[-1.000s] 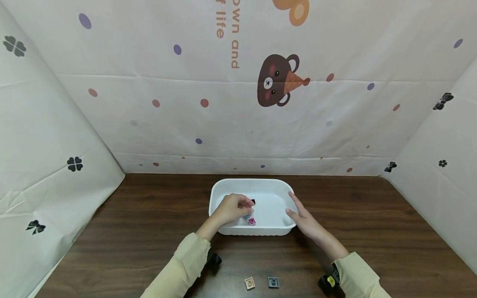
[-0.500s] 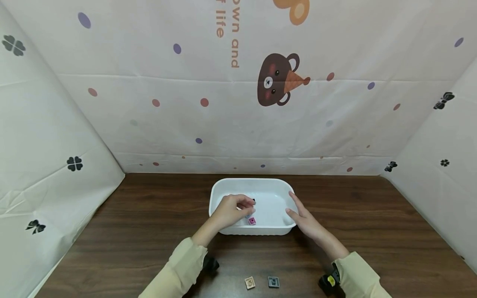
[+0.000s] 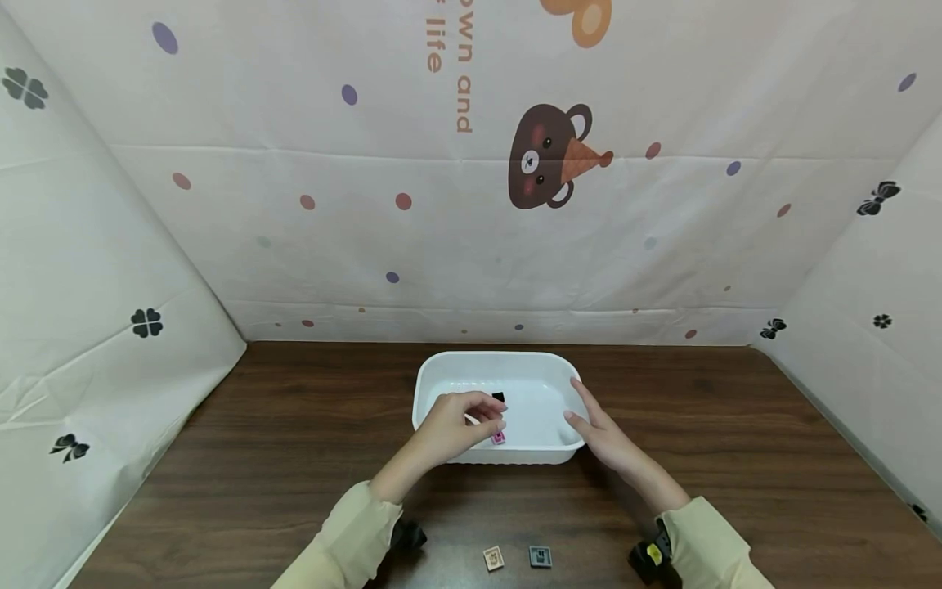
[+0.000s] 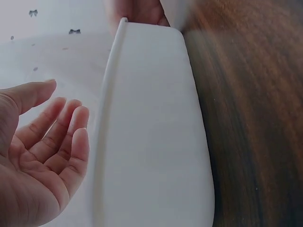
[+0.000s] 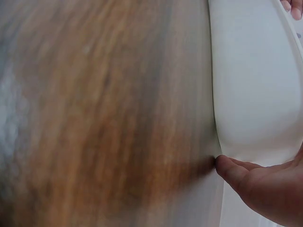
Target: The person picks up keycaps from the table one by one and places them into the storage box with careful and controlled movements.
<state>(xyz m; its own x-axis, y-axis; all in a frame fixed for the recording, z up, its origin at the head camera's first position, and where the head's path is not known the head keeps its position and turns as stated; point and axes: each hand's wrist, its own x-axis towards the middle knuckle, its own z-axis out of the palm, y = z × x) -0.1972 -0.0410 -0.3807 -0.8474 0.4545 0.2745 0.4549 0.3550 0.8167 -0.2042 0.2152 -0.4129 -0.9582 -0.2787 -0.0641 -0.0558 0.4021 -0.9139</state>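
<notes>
Over the front left of a white plastic basin, my left hand hovers with thumb and fingers apart. The left wrist view shows its palm bare and fingers loosely bent. Below its thumb lies a small pink square piece, partly covered by the hand. A black piece is in the basin just beyond the fingertips. My right hand rests against the basin's right end, fingers fairly straight, with fingertips at the rim. In the right wrist view, one fingertip is low beside the basin wall.
A beige square tile and a dark grey square tile lie on the brown wooden table near its front. A white printed cloth rises behind the table and along both sides.
My left hand has drawn slightly back toward me, its thumb and fingers spreading apart. The black piece shows more, while the pink one is more covered. The right hand stays put.
</notes>
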